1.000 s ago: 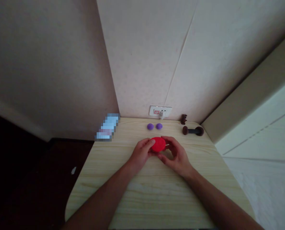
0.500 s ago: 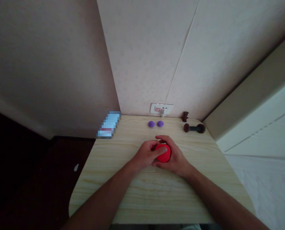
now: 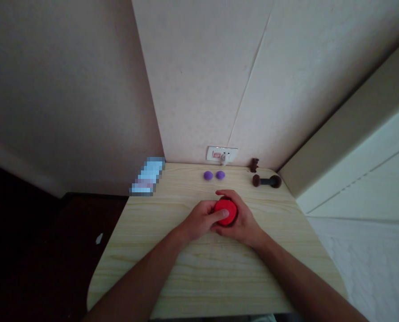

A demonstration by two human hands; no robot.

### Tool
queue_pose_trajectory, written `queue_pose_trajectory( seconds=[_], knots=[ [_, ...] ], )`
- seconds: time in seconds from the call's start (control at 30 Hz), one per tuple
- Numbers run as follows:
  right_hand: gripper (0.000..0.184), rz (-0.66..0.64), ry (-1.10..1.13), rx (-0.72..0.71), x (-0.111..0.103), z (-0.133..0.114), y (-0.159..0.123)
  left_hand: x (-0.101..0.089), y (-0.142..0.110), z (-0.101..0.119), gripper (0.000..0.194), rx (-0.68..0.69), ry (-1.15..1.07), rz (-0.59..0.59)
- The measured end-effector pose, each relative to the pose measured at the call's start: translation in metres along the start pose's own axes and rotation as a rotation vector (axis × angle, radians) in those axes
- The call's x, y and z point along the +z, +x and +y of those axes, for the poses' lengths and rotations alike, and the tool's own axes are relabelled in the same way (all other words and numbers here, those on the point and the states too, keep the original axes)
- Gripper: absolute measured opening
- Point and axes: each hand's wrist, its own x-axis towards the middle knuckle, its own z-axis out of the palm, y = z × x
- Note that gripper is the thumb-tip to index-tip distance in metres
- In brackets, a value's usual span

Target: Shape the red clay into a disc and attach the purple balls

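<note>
A round red lump (image 3: 226,210), like soft clay, rests in the cupped palm of my right hand (image 3: 240,222) just above the pale wooden table (image 3: 202,273). The right fingers curl round its far side. My left hand (image 3: 199,219) comes in from the left, its thumb and fingertips pressed onto the lump's near left edge. Both hands are closed on it at the table's middle.
Two small purple balls (image 3: 214,175) lie near the back edge below a wall socket (image 3: 221,154). A dark brown roller-like piece (image 3: 266,181) and a small brown toothed piece (image 3: 253,165) sit at the back right. A blurred bluish packet (image 3: 146,177) lies at the back left corner.
The red piece was a flat disc held up between both hands' fingertips; it has since been gathered into my right palm as a rounder lump, with the left fingers pressing on it.
</note>
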Motion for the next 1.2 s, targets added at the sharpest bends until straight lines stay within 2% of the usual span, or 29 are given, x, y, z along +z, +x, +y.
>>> queue_pose_trajectory(
  seconds=[0.1, 0.23, 0.4, 0.47, 0.6, 0.8, 1.0, 1.1, 1.2],
  knots=[
    [0.084, -0.026, -0.043, -0.008, -0.002, -0.002, -0.001, 0.001, -0.001, 0.001, 0.03, 0.011, 0.036, -0.034],
    [0.078, -0.044, -0.109, -0.092, -0.005, -0.003, 0.001, 0.002, -0.004, -0.002, 0.029, 0.041, 0.194, -0.036],
    [0.063, -0.019, -0.103, -0.113, -0.004, -0.001, 0.003, 0.005, -0.008, -0.002, 0.034, 0.059, 0.356, 0.008],
    [0.055, 0.011, -0.088, -0.105, -0.003, -0.001, 0.004, 0.007, -0.008, 0.0, 0.035, 0.067, 0.328, 0.037],
    [0.042, 0.115, -0.091, -0.064, -0.004, -0.003, 0.005, 0.006, -0.005, 0.002, 0.034, 0.086, 0.129, 0.08],
    [0.038, 0.202, -0.139, 0.03, -0.008, -0.004, 0.003, 0.0, 0.002, -0.007, 0.037, 0.012, -0.171, 0.163],
    [0.037, 0.162, -0.084, 0.0, -0.005, -0.001, 0.0, 0.002, 0.002, 0.0, 0.035, 0.035, -0.053, 0.079],
    [0.036, 0.126, -0.039, -0.048, -0.002, 0.001, 0.001, 0.004, 0.001, 0.004, 0.031, 0.065, 0.016, 0.11],
    [0.046, 0.111, -0.058, -0.097, -0.002, 0.002, 0.003, 0.003, 0.001, 0.004, 0.029, 0.069, 0.018, 0.141]
  ],
)
